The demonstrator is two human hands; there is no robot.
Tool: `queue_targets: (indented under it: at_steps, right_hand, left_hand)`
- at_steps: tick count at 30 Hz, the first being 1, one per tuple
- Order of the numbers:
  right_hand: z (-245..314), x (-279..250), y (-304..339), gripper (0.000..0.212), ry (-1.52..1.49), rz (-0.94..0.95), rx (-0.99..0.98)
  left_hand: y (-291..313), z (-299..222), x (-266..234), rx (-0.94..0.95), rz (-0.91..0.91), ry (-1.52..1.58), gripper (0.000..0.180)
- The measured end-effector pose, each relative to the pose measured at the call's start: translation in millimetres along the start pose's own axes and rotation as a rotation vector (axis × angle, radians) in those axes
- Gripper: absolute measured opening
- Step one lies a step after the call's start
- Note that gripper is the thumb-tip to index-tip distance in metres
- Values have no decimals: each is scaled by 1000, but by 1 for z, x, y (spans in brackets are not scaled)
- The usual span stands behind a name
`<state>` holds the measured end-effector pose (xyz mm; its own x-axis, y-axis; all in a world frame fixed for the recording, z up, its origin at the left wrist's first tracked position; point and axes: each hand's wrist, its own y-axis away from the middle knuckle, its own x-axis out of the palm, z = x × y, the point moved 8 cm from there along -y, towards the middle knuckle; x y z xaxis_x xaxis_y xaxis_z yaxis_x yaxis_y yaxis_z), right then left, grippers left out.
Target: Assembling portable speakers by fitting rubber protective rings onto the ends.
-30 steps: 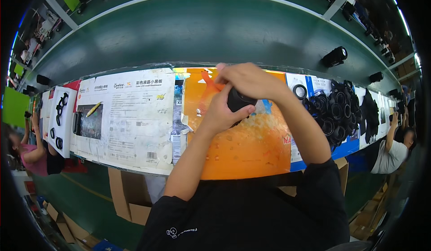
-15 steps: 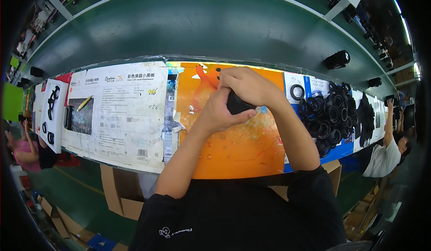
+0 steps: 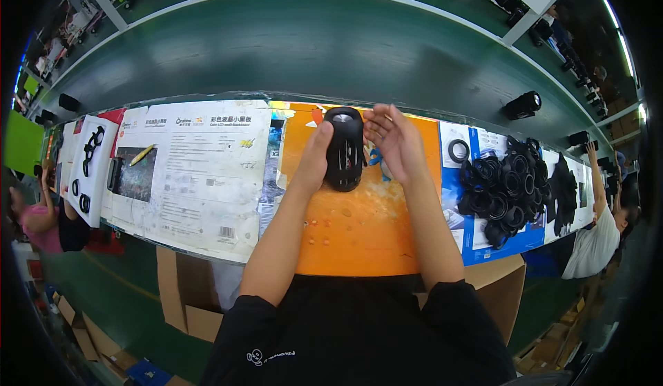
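A black, rounded cylindrical device (image 3: 344, 154) that looks like a portable speaker stands over the orange sheet (image 3: 345, 241), its silvery round end at the far side. My left hand (image 3: 315, 159) grips it along the left side, thumb up near the far end. On the other side, my right hand (image 3: 398, 147) is off the device, fingers apart and slightly curled, palm turned toward it. Nothing shows in that hand. To the right, a heap of black rings (image 3: 507, 185) lies on a blue and white sheet, with a single black ring (image 3: 458, 151) beside it.
Beyond the bench runs a green conveyor belt (image 3: 290, 40), carrying another black cylinder (image 3: 523, 105). Flat black pieces (image 3: 566, 189) lie far right. At left are a yellow pen (image 3: 141, 155) and a white tray (image 3: 99, 185) with black parts. Co-workers sit at both sides.
Both hands were wrapped over the device, the right on top. Now the right has let go and moved right, and the device shows lengthwise in my left hand.
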<state>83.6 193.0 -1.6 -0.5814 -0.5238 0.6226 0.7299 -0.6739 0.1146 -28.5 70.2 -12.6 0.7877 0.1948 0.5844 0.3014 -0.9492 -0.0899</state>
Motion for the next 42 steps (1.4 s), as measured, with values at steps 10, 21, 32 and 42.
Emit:
queue_targets:
  at_steps: [10,21,32,42]
  right_hand:
    - [-26,-17,12,29,88,84,15]
    - [-26,-12,16,22,82,125,23]
    - [-28,-23,14,33,-34,126,2]
    - [16,-4,23,87,-563,294,-23]
  left_hand:
    - [-7,9,-11,-118,-73,196,87]
    - [-1,9,-15,-1,-1,45,87]
    - [1,2,7,-89,83,0,91]
    - [-13,-14,3,-240,-303,-211,76]
